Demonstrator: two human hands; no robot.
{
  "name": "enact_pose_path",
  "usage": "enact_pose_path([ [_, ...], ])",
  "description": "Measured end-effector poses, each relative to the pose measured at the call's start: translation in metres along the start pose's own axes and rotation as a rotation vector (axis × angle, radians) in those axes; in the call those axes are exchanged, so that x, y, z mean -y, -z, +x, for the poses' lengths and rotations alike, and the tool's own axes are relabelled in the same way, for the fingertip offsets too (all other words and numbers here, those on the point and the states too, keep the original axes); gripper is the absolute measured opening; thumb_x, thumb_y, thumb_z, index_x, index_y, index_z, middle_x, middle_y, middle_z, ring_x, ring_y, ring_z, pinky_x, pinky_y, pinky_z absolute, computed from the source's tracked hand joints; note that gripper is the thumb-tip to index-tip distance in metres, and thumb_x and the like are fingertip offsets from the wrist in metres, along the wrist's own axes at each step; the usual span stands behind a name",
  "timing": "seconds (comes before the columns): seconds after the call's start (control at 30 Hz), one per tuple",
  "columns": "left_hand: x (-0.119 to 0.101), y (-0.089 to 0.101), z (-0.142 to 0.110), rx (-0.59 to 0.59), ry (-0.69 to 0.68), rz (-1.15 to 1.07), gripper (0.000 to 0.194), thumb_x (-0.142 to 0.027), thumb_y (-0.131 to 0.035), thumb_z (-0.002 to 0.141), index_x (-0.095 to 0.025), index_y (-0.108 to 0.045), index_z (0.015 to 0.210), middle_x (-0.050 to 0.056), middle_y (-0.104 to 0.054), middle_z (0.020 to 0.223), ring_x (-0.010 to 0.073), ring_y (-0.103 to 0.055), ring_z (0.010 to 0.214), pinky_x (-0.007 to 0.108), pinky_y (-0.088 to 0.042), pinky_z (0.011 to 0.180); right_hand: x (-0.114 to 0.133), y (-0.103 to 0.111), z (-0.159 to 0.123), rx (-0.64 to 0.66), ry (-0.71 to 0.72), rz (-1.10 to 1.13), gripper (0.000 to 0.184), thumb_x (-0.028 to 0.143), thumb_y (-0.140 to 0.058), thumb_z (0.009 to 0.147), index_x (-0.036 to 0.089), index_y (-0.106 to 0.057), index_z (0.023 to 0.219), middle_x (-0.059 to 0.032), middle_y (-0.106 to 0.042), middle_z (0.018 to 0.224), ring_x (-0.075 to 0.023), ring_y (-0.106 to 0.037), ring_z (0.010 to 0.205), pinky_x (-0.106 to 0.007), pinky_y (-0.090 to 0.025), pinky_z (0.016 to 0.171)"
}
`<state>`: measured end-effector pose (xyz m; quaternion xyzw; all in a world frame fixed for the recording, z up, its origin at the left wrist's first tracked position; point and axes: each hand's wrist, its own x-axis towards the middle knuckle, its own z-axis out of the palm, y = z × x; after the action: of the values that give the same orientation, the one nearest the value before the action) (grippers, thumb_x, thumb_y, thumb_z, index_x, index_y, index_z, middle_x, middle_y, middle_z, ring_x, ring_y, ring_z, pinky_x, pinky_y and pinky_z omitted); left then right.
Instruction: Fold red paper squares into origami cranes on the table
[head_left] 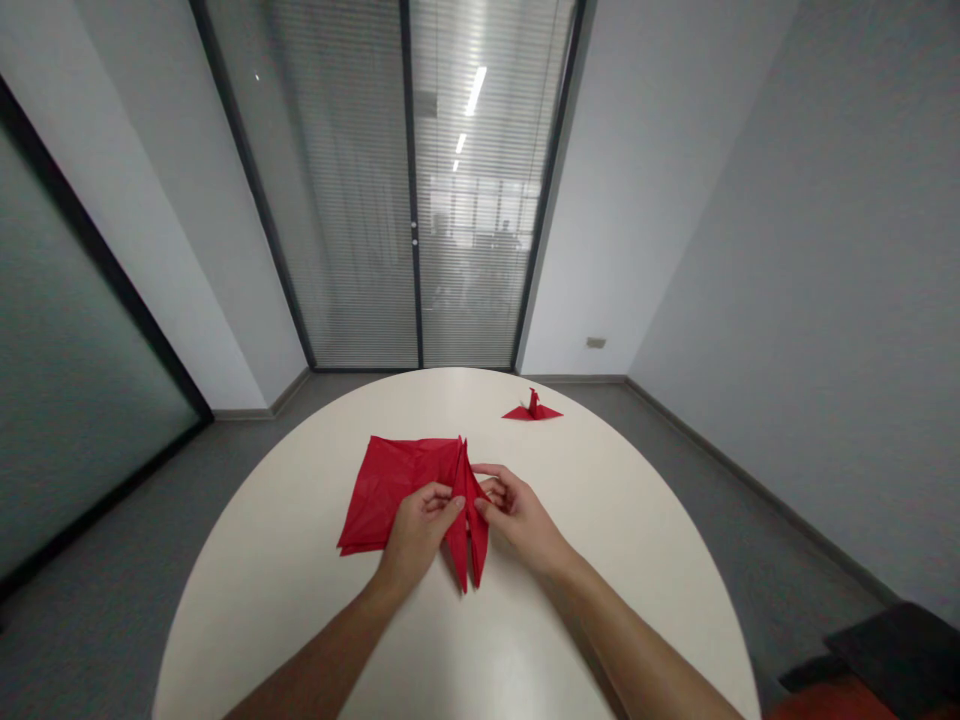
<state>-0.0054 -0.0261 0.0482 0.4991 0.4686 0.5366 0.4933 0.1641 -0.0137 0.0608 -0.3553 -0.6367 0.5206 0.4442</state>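
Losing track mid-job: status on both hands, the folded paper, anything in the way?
Left hand and right hand gripping folded red paper. Two points toward wearer. Flat red paper close by left hand; red paper bird beyond, apart.

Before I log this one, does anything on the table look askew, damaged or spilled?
Beside the folded red paper, the flat red sheets look creased, layers slightly misaligned at the lower-left corner. I see no spill or tear.
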Motion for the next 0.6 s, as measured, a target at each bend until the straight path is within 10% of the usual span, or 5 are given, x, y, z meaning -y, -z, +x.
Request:
enact_pose_path([
  [0.6, 0.008, 0.0012, -0.0005, -0.004, -0.005, -0.095, 0.027, -0.034, -0.075, 0.074, -0.017, -0.06, 0.089, 0.004, -0.07, 0.085, 0.0183, -0.067, 0.078, 0.027, -0.052, 0.071, -0.0029, 0.0027, 0.0028, -0.248, 0.052, -0.207, 0.025, 0.043, -0.062, 0.089, 0.018, -0.065, 0.089, -0.0054, -0.069, 0.087, -0.0193, -0.063, 0.08, -0.031, -0.048, 0.072],
])
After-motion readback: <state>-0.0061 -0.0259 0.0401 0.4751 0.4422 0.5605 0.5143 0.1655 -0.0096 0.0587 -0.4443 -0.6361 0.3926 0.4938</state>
